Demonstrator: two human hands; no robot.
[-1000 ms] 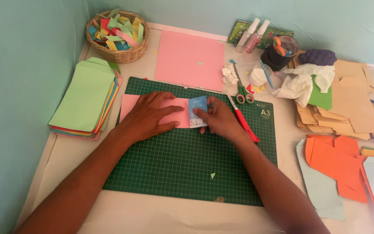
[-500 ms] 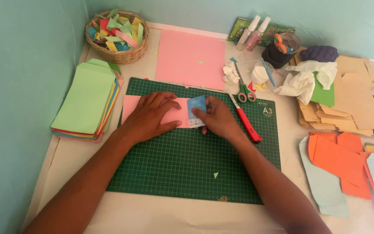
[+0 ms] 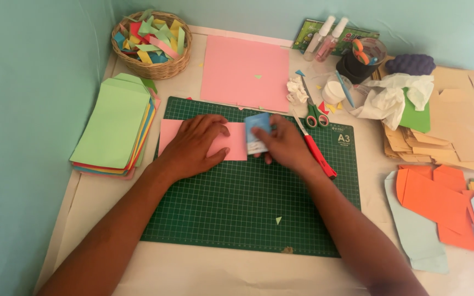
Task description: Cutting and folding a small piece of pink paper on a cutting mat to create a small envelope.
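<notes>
Near the back edge of the green cutting mat (image 3: 248,214) we see a pink paper strip (image 3: 236,143) lying flat, with our left hand (image 3: 196,145) spread wide open and pressed palm-down on it. Our right hand (image 3: 285,143) is partly curled, fingers pinching a small blue card (image 3: 258,133) against the strip's right end. We judge the strip could skew if the flat palm eases, and the red craft knife (image 3: 318,154) just beside the right hand could get nudged off the mat's right edge.

Paper-craft desk: cutting mat (image 3: 237,214), scissors (image 3: 314,112)
</notes>
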